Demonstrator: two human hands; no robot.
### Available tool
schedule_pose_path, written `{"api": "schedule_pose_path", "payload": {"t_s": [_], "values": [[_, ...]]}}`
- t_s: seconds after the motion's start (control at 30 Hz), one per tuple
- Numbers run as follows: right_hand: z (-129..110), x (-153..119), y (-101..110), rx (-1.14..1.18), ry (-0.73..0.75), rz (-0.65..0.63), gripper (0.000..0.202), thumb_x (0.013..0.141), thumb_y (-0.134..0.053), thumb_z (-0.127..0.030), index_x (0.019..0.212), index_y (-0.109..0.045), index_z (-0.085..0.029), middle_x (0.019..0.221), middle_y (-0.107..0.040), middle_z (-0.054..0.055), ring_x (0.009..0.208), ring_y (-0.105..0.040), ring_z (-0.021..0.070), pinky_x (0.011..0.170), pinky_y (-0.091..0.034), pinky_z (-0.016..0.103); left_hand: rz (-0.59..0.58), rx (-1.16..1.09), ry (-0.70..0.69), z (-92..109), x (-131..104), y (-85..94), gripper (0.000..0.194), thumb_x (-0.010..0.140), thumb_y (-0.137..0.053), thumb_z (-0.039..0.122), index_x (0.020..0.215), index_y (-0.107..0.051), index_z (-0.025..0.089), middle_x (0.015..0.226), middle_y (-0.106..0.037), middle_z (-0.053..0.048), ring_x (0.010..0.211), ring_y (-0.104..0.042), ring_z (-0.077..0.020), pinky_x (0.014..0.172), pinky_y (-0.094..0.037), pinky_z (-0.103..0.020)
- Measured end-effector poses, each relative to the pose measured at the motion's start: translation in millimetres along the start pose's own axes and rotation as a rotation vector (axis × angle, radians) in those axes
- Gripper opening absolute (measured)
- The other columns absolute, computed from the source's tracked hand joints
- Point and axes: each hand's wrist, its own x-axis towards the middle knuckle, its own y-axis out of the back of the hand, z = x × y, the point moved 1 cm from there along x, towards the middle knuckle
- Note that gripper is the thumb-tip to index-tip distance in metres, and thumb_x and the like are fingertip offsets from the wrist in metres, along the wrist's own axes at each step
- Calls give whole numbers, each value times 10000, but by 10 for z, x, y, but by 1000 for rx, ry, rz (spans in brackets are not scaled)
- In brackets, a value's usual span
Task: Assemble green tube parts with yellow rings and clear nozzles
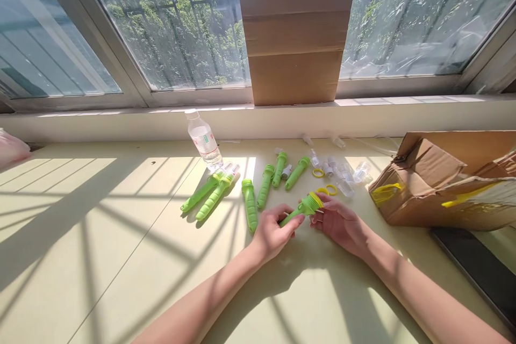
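Observation:
My left hand [274, 230] is wrapped round the handle of a green plastic flashlight body [309, 205], its wide head tilted up to the right. A yellow ring [316, 200] sits around the rim of that head. My right hand [336, 224] pinches the ring at its edge, with the lower fingers curled beneath. Just left of my left hand lies another green flashlight body [249, 205], and several more, such as this green tube [297, 173], lie behind it. Loose yellow rings [331, 190] rest beyond my right hand.
Clear plastic parts [342, 172] are heaped at the back right. Two green flashlight bodies with clear ends [215, 196] lie by a water bottle [204, 140]. An open cardboard box [439, 193] and a dark flat object [475, 263] are at the right. A window sill [161, 123] runs behind.

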Motion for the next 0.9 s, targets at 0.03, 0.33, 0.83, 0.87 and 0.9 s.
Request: {"api": "schedule_pose_path", "payload": {"t_s": [0.03, 0.33, 0.83, 0.87, 0.9], "values": [[-5, -2, -5, -8, -3, -4, 246, 818, -709, -272, 1060, -733, -239, 1027, -734, 35, 753, -634, 152, 762, -532, 295, -7, -9, 8, 3, 5, 2, 306, 843, -642, 476, 768, -638, 179, 526, -576, 16, 390, -430, -93, 450, -330, -241], [-29, 8, -8, 24, -13, -22, 230, 794, -733, -241, 1023, -742, -235, 879, -726, 7, 696, -621, 136, 717, -524, 284, -70, -57, 90, 21, 19, 7, 362, 826, -623, 542, 755, -589, 189, 538, -591, 30, 333, -403, -79, 360, -300, -220], [-28, 16, 4, 47, -6, 39, 207, 785, -745, -241, 992, -737, -248, 857, -715, -3, 671, -593, 132, 715, -503, 284, 148, 57, -111, -36, 21, -33, 208, 775, -740, 376, 837, -728, 178, 768, -715, -19, 737, -623, -177, 692, -475, -293], [-27, 17, 8, 51, -7, 46, 211, 785, -747, -241, 996, -735, -251, 856, -713, -6, 668, -590, 130, 712, -502, 281, 152, 54, -128, -36, 20, -33, 217, 790, -731, 376, 877, -743, 177, 831, -740, -35, 793, -643, -192, 740, -483, -304], [-26, 17, 11, 54, -8, 49, 218, 785, -748, -241, 1002, -734, -254, 859, -713, -8, 666, -588, 129, 708, -501, 279, 151, 53, -143, -33, 18, -31, 232, 805, -722, 377, 916, -753, 176, 884, -754, -46, 839, -653, -205, 780, -485, -311]]}}
